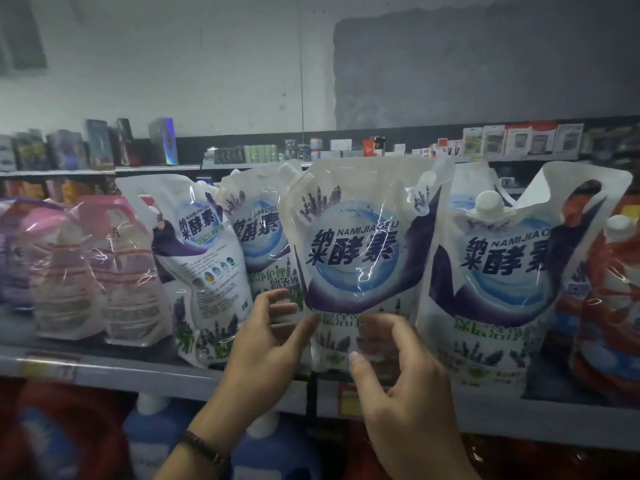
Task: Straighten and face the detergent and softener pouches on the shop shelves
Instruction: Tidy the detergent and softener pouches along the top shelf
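One centre pouch (356,244): left hand (273,337) pinches its edge, right hand (401,372) touches.

Middle pouch (356,251) on shelf (104,367), between leaning pouch (204,271) and right pouch (498,282)

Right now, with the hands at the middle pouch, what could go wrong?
1. The left hand pinches only the lower edge of the centre white-and-purple plastic pouch; top-heavy, it may flop forward off the grey shelf edge.
2. Shifting it could topple the tilted white-and-purple pouch leaning at its left.
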`<state>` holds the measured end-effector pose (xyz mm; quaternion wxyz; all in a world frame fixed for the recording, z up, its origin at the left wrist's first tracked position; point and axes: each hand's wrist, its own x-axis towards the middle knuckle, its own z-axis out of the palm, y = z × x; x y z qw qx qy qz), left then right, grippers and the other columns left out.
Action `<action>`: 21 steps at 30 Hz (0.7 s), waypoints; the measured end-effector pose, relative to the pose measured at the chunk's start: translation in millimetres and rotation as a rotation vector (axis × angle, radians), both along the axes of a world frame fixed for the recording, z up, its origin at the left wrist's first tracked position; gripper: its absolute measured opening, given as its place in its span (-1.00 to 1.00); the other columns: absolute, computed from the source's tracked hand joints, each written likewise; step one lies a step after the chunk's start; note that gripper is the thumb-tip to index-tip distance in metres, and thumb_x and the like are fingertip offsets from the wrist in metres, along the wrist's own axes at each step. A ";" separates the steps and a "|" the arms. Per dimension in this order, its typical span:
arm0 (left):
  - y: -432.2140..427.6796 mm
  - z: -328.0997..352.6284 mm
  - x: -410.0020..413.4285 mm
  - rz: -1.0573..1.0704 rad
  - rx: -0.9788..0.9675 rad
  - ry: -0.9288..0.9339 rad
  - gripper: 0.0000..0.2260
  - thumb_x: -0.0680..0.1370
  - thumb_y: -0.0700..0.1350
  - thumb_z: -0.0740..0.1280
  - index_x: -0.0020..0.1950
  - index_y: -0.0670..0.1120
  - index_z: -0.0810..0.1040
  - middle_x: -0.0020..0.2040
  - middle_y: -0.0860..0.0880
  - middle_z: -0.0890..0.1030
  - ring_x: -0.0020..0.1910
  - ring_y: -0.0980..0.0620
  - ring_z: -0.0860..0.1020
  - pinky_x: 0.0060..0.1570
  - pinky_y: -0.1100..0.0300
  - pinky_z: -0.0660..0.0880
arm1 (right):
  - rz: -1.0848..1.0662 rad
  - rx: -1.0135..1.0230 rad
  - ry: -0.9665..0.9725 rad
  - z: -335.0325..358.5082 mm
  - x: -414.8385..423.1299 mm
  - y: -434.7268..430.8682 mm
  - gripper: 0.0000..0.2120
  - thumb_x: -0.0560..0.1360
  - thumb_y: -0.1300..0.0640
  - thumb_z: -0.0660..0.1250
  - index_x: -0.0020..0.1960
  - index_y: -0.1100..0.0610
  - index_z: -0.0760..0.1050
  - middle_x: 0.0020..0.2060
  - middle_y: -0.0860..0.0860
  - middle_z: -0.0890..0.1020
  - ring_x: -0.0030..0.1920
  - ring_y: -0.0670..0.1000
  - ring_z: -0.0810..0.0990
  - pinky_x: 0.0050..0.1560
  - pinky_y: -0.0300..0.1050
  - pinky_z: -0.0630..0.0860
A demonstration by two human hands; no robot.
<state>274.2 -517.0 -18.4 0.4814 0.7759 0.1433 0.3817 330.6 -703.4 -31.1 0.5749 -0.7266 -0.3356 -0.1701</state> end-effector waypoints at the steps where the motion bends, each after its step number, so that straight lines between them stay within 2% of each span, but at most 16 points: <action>1: 0.0 0.2 -5.8 0.024 0.013 -0.018 -0.49 0.41 0.22 0.50 0.31 0.11 0.53 0.16 0.11 0.69 0.04 0.23 0.70 0.00 0.27 0.65 | 0.025 -0.005 0.002 1.3 -2.2 3.5 -0.68 0.49 0.15 0.54 0.15 -0.14 0.58 0.01 -0.22 0.70 0.09 -0.19 0.67 -0.03 -0.37 0.56; 4: 5.1 1.5 -22.5 0.085 0.073 -0.053 -0.68 0.51 0.07 0.53 0.23 0.15 0.57 0.11 0.18 0.72 0.02 0.21 0.71 -0.03 0.29 0.63 | 0.082 -0.020 0.005 5.0 -8.4 16.9 -0.70 0.51 0.10 0.53 0.17 -0.15 0.58 0.02 -0.23 0.70 0.13 -0.20 0.66 -0.01 -0.27 0.59; 6: 12.9 2.3 -34.0 0.099 0.097 -0.068 -0.73 0.56 -0.06 0.54 0.21 0.13 0.60 0.10 0.22 0.72 0.01 0.20 0.72 -0.04 0.24 0.66 | 0.113 -0.025 0.022 5.9 -15.2 28.9 -0.72 0.51 0.08 0.52 0.16 -0.15 0.58 0.03 -0.24 0.70 0.13 -0.22 0.66 0.00 -0.26 0.59; 9: 27.2 6.8 -50.2 0.108 0.128 -0.139 -0.75 0.57 -0.15 0.52 0.18 0.10 0.62 0.07 0.20 0.73 -0.02 0.15 0.74 -0.07 0.14 0.68 | 0.129 -0.012 0.031 7.1 -27.0 50.2 -0.75 0.49 0.00 0.50 0.14 -0.17 0.59 0.02 -0.27 0.70 0.12 -0.23 0.66 0.03 -0.29 0.57; 12: 48.6 8.2 -66.3 0.119 0.140 -0.219 -0.77 0.59 -0.24 0.49 0.13 0.08 0.65 -0.02 0.11 0.76 -0.06 0.08 0.75 -0.09 0.00 0.68 | 0.145 -0.022 0.059 11.3 -38.8 76.1 -0.76 0.52 0.03 0.52 0.13 -0.19 0.58 0.03 -0.27 0.69 0.13 -0.23 0.65 0.06 -0.17 0.61; 15: 72.6 7.5 -83.9 0.110 0.151 -0.307 -0.69 0.65 -0.39 0.31 0.06 0.03 0.65 -0.06 0.02 0.77 -0.03 -0.01 0.76 -0.02 0.07 0.67 | 0.144 -0.016 0.041 18.9 -50.9 103.6 -0.77 0.53 0.04 0.52 0.11 -0.20 0.57 0.03 -0.24 0.70 0.14 -0.22 0.66 0.13 -0.18 0.61; 18: 102.5 5.0 -98.2 0.121 0.126 -0.402 -0.70 0.59 -0.30 0.22 0.04 0.06 0.63 -0.05 -0.02 0.76 0.00 -0.04 0.74 0.02 0.11 0.63 | 0.135 -0.022 0.019 27.2 -63.9 134.9 -0.78 0.54 -0.01 0.51 0.13 -0.19 0.56 0.04 -0.24 0.68 0.15 -0.22 0.65 0.16 -0.17 0.62; 21: 133.7 1.5 -106.7 0.110 0.070 -0.442 -0.76 0.55 -0.20 0.27 0.11 0.08 0.60 0.03 0.02 0.72 0.08 0.02 0.71 0.06 0.12 0.58 | 0.096 -0.021 -0.019 34.6 -77.2 165.2 -0.74 0.53 -0.03 0.51 0.18 -0.16 0.55 0.09 -0.24 0.66 0.20 -0.23 0.62 0.21 -0.23 0.57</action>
